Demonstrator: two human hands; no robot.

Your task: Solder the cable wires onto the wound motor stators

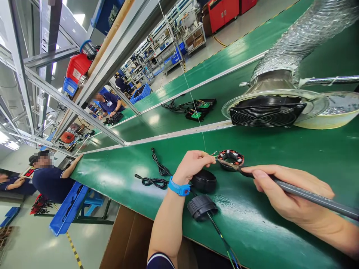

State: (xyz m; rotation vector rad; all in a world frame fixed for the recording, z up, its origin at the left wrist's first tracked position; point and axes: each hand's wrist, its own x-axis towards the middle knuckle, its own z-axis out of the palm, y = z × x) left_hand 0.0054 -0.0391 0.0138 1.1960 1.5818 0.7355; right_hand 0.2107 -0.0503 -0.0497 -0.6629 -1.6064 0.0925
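Observation:
My right hand (288, 192) grips the dark handle of a soldering iron (305, 194). Its tip meets the near left rim of a ring-shaped motor stator (231, 160) with copper-coloured windings and white patches. Just left of the ring, my left hand (195, 164), with a blue wrist strap (179, 187), pinches a thin wire by the stator's leads. A fine strand (190, 89) hangs from above and reaches these fingers. Under that hand lies a round black housing (204, 181), partly covered. Closer to me sits a ribbed black cap (202, 207) with a cable running from it.
Two coiled black cables (153, 182) lie to the left on the green bench (112, 168). A fume extractor fan (266, 112) with a foil duct (291, 45) stands behind the stator. Circuit boards in black cases (200, 109) lie past the metal rail. Co-workers (46, 172) are at left.

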